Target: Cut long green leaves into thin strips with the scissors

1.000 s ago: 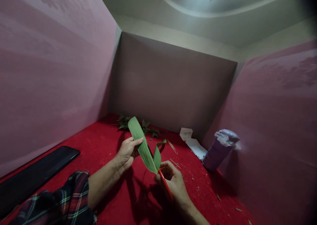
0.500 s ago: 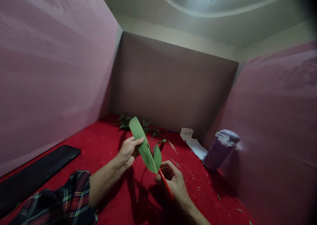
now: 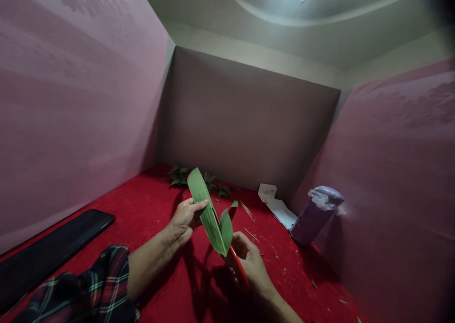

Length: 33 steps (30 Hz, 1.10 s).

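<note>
My left hand [image 3: 183, 218] pinches a long green leaf [image 3: 206, 209] partway up, thumb on its face, holding it tilted over the red cloth. My right hand [image 3: 250, 261] is closed on a red-handled tool [image 3: 239, 266], likely scissors, whose tip meets the leaf's lower end. There the leaf splits, and one narrow strip [image 3: 226, 221] curls up to the right. The tool's blades are hidden behind the leaf.
A red cloth [image 3: 149, 209] covers the table inside pink and grey partition walls. A dark flat tray [image 3: 46, 252] lies at left, a leaf pile [image 3: 199, 178] at the back, white papers [image 3: 277, 204] and a purple bag-lined cup [image 3: 314, 214] at right. Small green scraps dot the cloth.
The cut strip of leaf has straightened and stands closer to the main blade. Both hands have shifted slightly; the grip on leaf and tool is unchanged.
</note>
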Motion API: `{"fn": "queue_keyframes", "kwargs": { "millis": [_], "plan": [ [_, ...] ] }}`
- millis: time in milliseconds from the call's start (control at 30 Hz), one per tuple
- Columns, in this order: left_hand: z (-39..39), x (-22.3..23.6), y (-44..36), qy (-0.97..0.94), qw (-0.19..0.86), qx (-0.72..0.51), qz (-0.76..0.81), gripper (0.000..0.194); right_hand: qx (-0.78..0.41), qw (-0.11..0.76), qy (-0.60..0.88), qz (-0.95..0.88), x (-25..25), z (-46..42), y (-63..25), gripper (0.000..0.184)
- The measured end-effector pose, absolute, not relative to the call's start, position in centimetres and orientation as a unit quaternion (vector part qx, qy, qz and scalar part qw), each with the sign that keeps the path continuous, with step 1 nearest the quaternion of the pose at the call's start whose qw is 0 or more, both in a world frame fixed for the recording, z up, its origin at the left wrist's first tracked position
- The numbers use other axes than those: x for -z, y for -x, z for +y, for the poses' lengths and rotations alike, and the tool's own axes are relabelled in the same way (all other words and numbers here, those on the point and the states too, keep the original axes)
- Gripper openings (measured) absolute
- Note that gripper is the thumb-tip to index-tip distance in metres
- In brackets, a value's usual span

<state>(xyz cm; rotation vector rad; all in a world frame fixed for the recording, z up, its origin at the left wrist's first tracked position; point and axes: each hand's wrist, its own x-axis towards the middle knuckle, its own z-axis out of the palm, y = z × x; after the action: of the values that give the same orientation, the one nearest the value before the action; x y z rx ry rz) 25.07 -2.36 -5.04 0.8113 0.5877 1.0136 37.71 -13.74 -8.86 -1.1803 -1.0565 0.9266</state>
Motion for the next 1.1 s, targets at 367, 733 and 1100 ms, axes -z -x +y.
{"fn": "queue_keyframes", "kwargs": {
  "millis": [367, 733, 1100],
  "plan": [
    [-2.41, 4.6, -25.0, -0.381, 0.754, -0.456, 0.281, 0.01, -0.39, 0.608, 0.507, -0.471, 8.92, -13.74, -37.98, 0.031],
    [-2.5, 4.39, -24.82, -0.39, 0.755, -0.449, 0.277, 0.014, -0.414, 0.61, 0.496, -0.459, 8.33, -13.92, -37.45, 0.037],
    [-2.53, 4.28, -24.78, -0.399, 0.746, -0.456, 0.277, 0.015, -0.425, 0.612, 0.485, -0.458, 8.92, -13.92, -37.4, 0.036]
  ]
}}
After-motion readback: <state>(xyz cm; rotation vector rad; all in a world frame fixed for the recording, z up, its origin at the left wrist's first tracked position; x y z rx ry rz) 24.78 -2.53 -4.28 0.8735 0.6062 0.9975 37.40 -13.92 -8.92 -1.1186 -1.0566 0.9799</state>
